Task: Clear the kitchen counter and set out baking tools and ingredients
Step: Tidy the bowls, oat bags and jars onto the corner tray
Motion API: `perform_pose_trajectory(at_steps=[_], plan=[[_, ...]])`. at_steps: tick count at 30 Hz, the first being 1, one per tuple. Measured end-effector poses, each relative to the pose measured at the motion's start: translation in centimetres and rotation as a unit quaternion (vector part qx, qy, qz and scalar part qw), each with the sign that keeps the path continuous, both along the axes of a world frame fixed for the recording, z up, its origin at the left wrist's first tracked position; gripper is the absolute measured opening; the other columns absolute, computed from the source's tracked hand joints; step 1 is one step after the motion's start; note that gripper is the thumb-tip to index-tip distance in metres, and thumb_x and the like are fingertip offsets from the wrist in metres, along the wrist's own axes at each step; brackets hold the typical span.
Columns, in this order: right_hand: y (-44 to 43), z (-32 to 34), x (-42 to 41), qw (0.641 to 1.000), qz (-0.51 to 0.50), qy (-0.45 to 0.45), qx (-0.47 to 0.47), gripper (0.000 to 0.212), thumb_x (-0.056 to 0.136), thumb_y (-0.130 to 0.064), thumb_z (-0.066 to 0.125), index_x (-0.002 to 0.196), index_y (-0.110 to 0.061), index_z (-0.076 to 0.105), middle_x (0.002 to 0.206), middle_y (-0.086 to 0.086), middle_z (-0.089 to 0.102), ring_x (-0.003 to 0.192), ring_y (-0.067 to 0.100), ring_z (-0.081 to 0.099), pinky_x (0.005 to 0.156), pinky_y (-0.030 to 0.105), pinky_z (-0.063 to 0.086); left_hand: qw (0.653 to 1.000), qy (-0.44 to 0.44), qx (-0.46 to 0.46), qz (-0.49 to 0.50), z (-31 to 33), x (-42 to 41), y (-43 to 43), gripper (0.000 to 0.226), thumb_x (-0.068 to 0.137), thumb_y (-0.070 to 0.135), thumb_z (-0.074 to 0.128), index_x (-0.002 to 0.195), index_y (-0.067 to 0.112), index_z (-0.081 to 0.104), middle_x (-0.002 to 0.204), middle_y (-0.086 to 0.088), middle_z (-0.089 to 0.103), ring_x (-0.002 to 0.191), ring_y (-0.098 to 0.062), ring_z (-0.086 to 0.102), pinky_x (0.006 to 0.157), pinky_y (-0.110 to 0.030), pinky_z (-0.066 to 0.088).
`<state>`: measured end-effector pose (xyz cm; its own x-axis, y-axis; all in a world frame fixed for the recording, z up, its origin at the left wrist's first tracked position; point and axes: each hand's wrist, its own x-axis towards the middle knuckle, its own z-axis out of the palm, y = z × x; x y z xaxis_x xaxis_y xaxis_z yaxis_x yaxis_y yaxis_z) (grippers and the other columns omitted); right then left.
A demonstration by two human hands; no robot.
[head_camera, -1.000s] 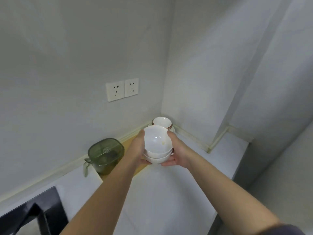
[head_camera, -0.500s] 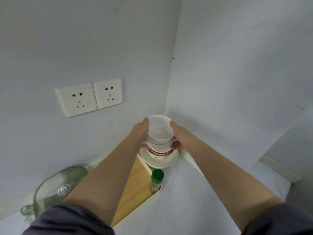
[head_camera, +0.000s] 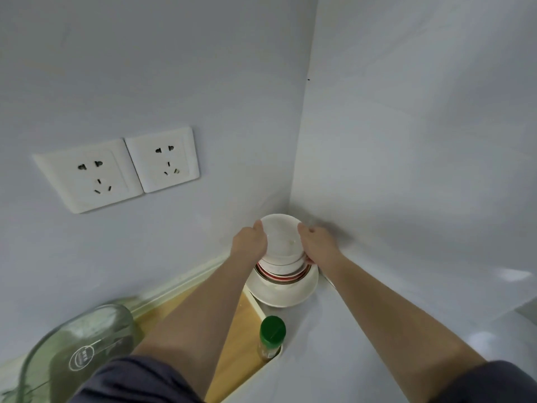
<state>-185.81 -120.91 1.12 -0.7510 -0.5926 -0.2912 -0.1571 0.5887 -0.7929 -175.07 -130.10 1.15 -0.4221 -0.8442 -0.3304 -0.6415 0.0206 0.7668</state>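
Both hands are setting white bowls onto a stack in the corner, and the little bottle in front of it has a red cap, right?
Not quite: the head view shows the bottle has a green cap. The rest holds: left hand and right hand grip white bowls over the corner stack.

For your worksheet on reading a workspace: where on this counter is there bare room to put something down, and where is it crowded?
Free: the white counter right of the green-capped bottle, under the right forearm. Crowded: the corner, where the left hand and right hand grip the white bowls over the red-rimmed bowl and plate. The glass jug and wooden board fill the left.
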Motion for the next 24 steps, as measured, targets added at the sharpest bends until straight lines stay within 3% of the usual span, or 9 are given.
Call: perform_pose_trajectory(at_steps=[5, 8, 12, 16, 19, 24], plan=[[-0.5, -0.9, -0.7, 0.998, -0.013, 0.053, -0.022, 0.036, 0.096, -0.022, 0.039, 0.074, -0.003, 0.061, 0.077, 0.017, 0.06, 0.085, 0.04, 0.065, 0.083, 0.05, 0.054, 1.0, 0.007, -0.003, 0.021, -1.1, -0.6, 0.1, 0.052, 0.103, 0.034, 0.029, 0.116, -0.008, 0.057, 0.119, -0.026, 0.06, 0.111, -0.039, 0.056, 0.087, -0.037, 0.044], [-0.3, -1.4, -0.8, 0.997, -0.005, 0.08, -0.016, 0.037, 0.098, -0.021, 0.037, 0.071, -0.004, 0.057, 0.073, 0.014, 0.057, 0.081, 0.037, 0.064, 0.075, 0.038, 0.051, 0.999, 0.007, -0.02, 0.027, -1.4, -0.7, 0.3, 0.052, 0.103, 0.034, 0.029, 0.116, -0.008, 0.058, 0.117, -0.026, 0.061, 0.11, -0.04, 0.056, 0.087, -0.037, 0.044], [-0.4, -1.7, -1.1, 0.995, 0.015, 0.104, -0.002, 0.039, 0.1, -0.022, 0.034, 0.081, -0.002, 0.061, 0.084, 0.018, 0.061, 0.08, 0.03, 0.057, 0.07, 0.029, 0.04, 0.999, 0.002, -0.032, 0.031, -2.2, -0.8, 0.3, 0.055, 0.104, 0.031, 0.019, 0.117, -0.006, 0.058, 0.116, -0.025, 0.06, 0.112, -0.037, 0.053, 0.095, -0.039, 0.042], [-0.1, -1.8, -1.0, 0.992, 0.03, 0.12, 0.013, 0.046, 0.102, -0.023, 0.032, 0.094, 0.006, 0.065, 0.098, 0.023, 0.066, 0.089, 0.032, 0.058, 0.072, 0.028, 0.035, 0.999, -0.003, -0.036, 0.039, -2.5, -0.6, 0.3, 0.061, 0.103, 0.039, 0.022, 0.104, -0.006, 0.063, 0.11, -0.023, 0.062, 0.104, -0.035, 0.055, 0.085, -0.035, 0.041], [0.2, -1.7, -0.6, 0.993, 0.036, 0.114, 0.022, 0.043, 0.1, -0.028, 0.032, 0.096, 0.0, 0.064, 0.103, 0.023, 0.064, 0.089, 0.03, 0.056, 0.075, 0.031, 0.039, 0.999, -0.01, -0.022, 0.021, -1.7, -0.5, 0.5, 0.057, 0.103, 0.038, 0.022, 0.116, -0.003, 0.059, 0.118, -0.022, 0.059, 0.112, -0.036, 0.052, 0.094, -0.038, 0.041], [2.2, 0.0, 1.9, 0.987, 0.026, 0.157, -0.006, 0.042, 0.099, -0.035, 0.037, 0.135, -0.015, 0.046, 0.132, 0.01, 0.043, 0.112, 0.029, 0.052, 0.093, 0.037, 0.041, 0.997, 0.058, -0.029, 0.045, -0.6, 2.1, 2.0, 0.047, 0.097, 0.038, 0.033, 0.127, 0.006, 0.051, 0.125, -0.016, 0.052, 0.109, -0.034, 0.053, 0.094, -0.043, 0.042]])
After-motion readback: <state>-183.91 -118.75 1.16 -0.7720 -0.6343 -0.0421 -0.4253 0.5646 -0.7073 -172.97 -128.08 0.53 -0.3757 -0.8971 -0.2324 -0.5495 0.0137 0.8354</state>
